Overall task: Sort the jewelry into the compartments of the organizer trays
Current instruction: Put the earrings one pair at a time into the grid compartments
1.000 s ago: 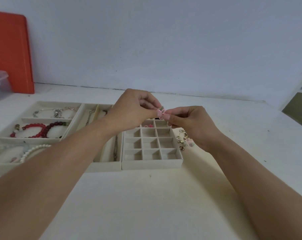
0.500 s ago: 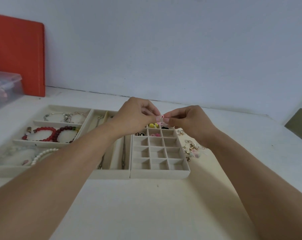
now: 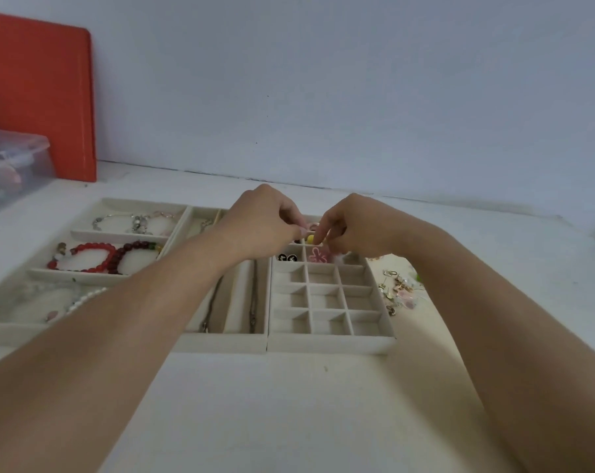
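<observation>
Hovering low over the far rows of the small-compartment tray (image 3: pixel 330 341), the left hand (image 3: pixel 258 227) and right hand (image 3: pixel 354 227) meet fingertip to fingertip. Between them a small pink piece (image 3: pixel 312 227) shows; both hands seem to pinch it with curled fingers, though it is too small to say whose fingers carry it. Two hands on one tiny item suggests it is being steadied or aimed so it drops into a single cell rather than across a divider.

Just under the fingers sits a yellow bead (image 3: pixel 310 238); in the next row toward the near edge lie a pink flower piece (image 3: pixel 318 256) and, one cell to the left, black studs (image 3: pixel 287 258). Like pieces share cells, so the far rows fill first while the near rows look bare.

Chains (image 3: pixel 253 302) lie stretched in the long slots of the middle tray (image 3: pixel 221 343), and red bead bracelets (image 3: pixel 94 257) rest in the wide left tray (image 3: pixel 2 331). Unsorted earrings (image 3: pixel 397 288) wait on the tabletop (image 3: pixel 289 421) beside the grid tray's right edge.
</observation>
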